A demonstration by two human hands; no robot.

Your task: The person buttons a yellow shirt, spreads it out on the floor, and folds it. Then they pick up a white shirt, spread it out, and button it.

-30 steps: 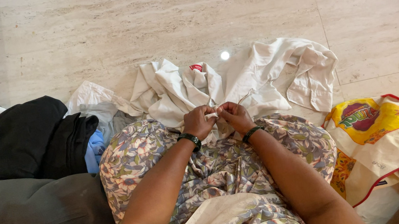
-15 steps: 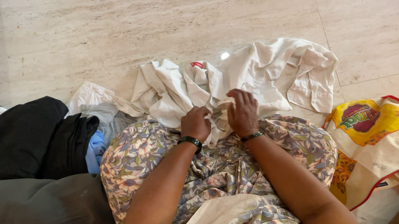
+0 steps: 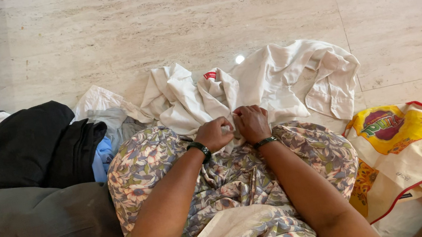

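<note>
A crumpled white shirt (image 3: pixel 272 78) with a small red label at its collar lies on the floor in front of my knees. My left hand (image 3: pixel 214 133) and my right hand (image 3: pixel 250 122) meet at the shirt's front edge, both pinching the white cloth between fingers and thumbs. Each wrist wears a dark bangle. My lap is covered by a floral-print garment (image 3: pixel 236 176).
A heap of dark clothes (image 3: pixel 33 161) with bits of white, grey and blue cloth lies at the left. A cream cloth bag (image 3: pixel 399 146) with red trim and a yellow-red print lies at the right. Beige stone floor (image 3: pixel 152 21) stretches ahead; a black border runs along the left edge.
My right hand had opened and reached up over the shirt, then came back beside my left hand. Both hands pinch the shirt's edge again, as one second ago.
</note>
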